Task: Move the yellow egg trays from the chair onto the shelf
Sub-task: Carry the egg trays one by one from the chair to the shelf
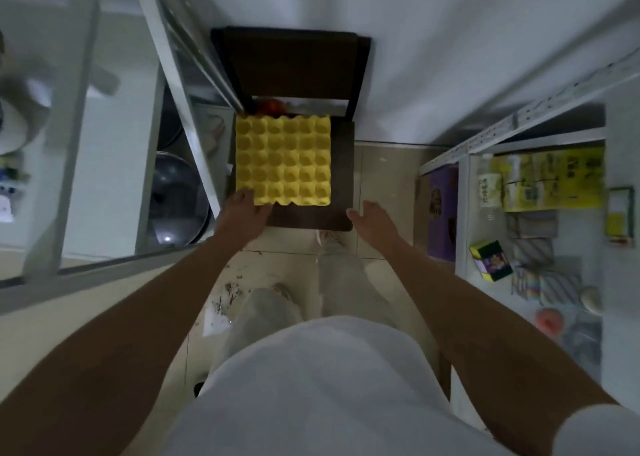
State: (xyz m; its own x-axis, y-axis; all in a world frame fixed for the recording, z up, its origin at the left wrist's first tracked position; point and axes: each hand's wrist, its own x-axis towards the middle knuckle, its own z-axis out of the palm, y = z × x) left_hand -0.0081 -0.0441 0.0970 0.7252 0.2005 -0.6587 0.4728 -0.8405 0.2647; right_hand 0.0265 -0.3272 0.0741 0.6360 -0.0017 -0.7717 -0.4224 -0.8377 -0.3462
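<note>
A yellow egg tray [283,160], or a stack of them, lies flat on the seat of a dark wooden chair [341,185] straight ahead. My left hand [244,213] touches the tray's near left corner, fingers spread over its edge. My right hand [372,225] hovers open off the chair's near right corner, clear of the tray. A white metal shelf [464,213] stands on the right, and another white shelf frame [180,84] on the left.
The right shelf holds yellow packets [550,181], a purple box [441,213], a small green box [490,261] and striped packs. Dark pots [176,192] sit low on the left. Something red [273,105] lies behind the tray. Debris litters the tiled floor [228,292].
</note>
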